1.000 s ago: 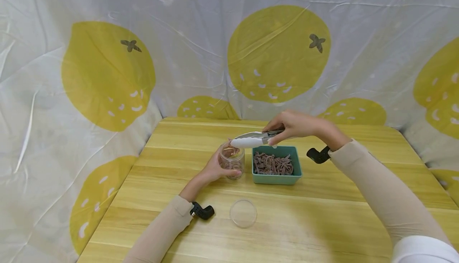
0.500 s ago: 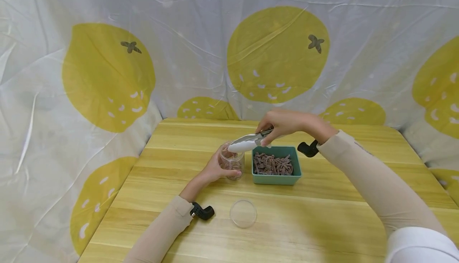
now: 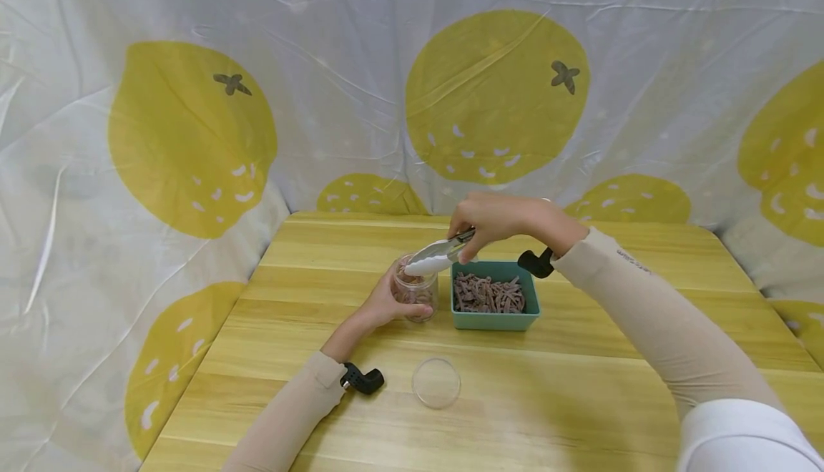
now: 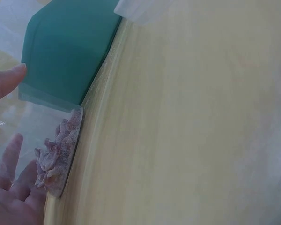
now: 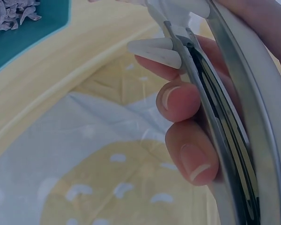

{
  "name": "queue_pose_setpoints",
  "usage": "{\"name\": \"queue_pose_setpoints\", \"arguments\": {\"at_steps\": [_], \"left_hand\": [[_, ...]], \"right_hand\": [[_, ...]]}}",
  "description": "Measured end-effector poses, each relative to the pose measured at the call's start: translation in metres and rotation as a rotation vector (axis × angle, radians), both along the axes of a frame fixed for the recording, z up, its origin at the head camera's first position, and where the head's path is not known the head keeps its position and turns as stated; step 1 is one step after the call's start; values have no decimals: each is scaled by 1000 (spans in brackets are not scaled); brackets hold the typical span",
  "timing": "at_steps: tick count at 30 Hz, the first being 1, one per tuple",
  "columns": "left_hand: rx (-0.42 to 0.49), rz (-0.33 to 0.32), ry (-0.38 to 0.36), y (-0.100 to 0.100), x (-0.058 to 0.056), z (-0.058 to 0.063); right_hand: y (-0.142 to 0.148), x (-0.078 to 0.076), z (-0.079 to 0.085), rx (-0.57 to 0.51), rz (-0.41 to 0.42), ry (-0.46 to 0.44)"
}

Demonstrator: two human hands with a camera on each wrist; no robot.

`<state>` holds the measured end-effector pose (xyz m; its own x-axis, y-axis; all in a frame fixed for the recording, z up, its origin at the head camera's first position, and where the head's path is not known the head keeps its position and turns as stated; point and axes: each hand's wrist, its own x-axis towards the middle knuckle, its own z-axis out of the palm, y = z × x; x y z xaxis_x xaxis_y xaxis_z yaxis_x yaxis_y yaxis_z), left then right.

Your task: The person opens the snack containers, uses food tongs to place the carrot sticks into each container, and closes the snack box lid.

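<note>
A clear jar [image 3: 420,302] stands on the table, with brownish-purple strips piled at its bottom, as the left wrist view shows. My left hand [image 3: 386,302] grips the jar from its left side, thumb across the front. My right hand [image 3: 492,220] holds metal tongs [image 5: 234,103] with white tips [image 3: 428,263], its fingers curled round the arms. Those tips slant down into the jar's mouth. Right of the jar is a teal container [image 3: 496,322] heaped with brownish strips [image 3: 489,293]; the right forearm passes behind and above its right corner.
A round clear lid [image 3: 436,383] lies on the wooden table [image 3: 547,400] in front of the jar and container. A white curtain [image 3: 347,100] printed with yellow lemons hangs behind the table and along its left side.
My right hand has moved left and slightly down with the tongs, whose tips went from above the jar's rim into its mouth. The left hand and jar have stayed in place.
</note>
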<state>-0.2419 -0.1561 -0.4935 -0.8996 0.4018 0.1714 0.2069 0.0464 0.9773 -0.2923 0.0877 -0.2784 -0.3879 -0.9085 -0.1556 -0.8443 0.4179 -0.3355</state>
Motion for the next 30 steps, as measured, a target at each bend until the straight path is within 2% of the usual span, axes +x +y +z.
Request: {"name": "queue_pose_setpoints", "arguments": {"at_steps": [11,16,24,30], "left_hand": [[13,-8,-11,0,-2,-2],[-18,8,-10,-1,-1,-1],[-52,12,-7,-1,0,0],[-27,-14,12,0,-1,-1]], "right_hand": [[-7,4,-2,38,-46,20],[-5,3,-3,28,-59,26],[17,-3,-12,-103,-59,6],[44,-1,-22,-153,-138,-32]]}}
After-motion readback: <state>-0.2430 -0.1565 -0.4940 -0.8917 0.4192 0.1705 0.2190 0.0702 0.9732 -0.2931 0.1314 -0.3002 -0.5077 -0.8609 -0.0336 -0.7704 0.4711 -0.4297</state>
